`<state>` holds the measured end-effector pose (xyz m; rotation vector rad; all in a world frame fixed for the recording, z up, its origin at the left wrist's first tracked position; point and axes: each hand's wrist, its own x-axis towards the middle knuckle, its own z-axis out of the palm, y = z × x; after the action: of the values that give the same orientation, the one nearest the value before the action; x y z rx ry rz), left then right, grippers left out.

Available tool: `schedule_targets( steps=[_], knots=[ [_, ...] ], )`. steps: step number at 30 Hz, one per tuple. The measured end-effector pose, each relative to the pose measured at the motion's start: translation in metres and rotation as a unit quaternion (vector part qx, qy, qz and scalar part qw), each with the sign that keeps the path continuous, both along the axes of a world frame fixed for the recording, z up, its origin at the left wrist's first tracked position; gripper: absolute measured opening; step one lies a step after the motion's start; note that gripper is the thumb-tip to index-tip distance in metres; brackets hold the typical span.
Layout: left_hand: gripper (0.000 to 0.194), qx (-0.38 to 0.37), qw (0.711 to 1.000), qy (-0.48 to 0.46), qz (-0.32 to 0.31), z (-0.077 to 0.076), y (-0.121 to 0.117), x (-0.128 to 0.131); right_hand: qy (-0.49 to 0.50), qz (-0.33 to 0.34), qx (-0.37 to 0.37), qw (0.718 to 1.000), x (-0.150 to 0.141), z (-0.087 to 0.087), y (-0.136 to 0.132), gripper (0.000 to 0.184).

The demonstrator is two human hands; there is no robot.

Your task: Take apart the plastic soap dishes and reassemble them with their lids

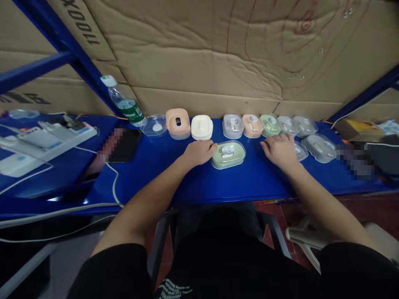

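A pale green oval plastic box [229, 155] with a clear lid and a round label lies in front of me. My left hand [198, 153] rests palm down at its left end, fingers curled in; it looks bare, though the fingertips are partly hidden. My right hand [280, 150] lies on the table to the box's right, apart from it, with thumb and fingers loosely spread. Partly covered by that hand is a clear lid or dish [301, 152]. Farther right sits a clear, wavy-edged box [319, 148].
Along the back stand a water bottle [124, 104], a clear round container [154, 126], a peach box [178, 123], a cream box [202, 127] and several small lidded boxes [233, 126]. At left are a power strip [46, 143] and cables. Cardboard [193, 50] backs the blue table [249, 182].
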<state>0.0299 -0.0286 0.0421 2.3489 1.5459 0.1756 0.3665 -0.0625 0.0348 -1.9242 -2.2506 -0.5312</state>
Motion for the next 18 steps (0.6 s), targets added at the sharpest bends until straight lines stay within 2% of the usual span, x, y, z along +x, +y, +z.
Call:
schedule_targets(
  steps=[4,6,8,12,14,16,18],
  knots=[
    [0.052,0.006,1.000,0.010,0.002,-0.002,-0.002,0.001,-0.011,-0.069,0.075,0.995,0.036,-0.011,-0.029,0.048],
    [0.049,0.005,1.000,0.011,0.009,-0.002,-0.003,0.002,0.010,-0.089,0.072,0.993,0.053,-0.013,-0.039,0.051],
    [0.045,0.002,1.000,0.002,0.016,-0.002,-0.004,0.002,0.026,-0.069,0.048,0.996,0.068,-0.012,-0.045,0.051],
    [0.044,-0.010,1.000,-0.018,-0.003,-0.001,-0.004,0.002,0.045,0.048,-0.031,0.997,0.099,-0.009,-0.044,0.047],
    [0.047,-0.013,1.000,-0.019,-0.014,0.000,-0.004,0.002,0.043,0.081,-0.061,0.994,0.114,-0.009,-0.039,0.046],
    [0.048,-0.019,0.999,-0.022,-0.015,0.000,-0.004,0.002,0.035,0.071,-0.057,0.995,0.121,-0.010,-0.035,0.043],
    [0.048,-0.026,0.999,-0.032,-0.007,0.000,-0.004,0.004,0.032,0.044,-0.027,0.998,0.112,-0.008,-0.035,0.040]
  ],
)
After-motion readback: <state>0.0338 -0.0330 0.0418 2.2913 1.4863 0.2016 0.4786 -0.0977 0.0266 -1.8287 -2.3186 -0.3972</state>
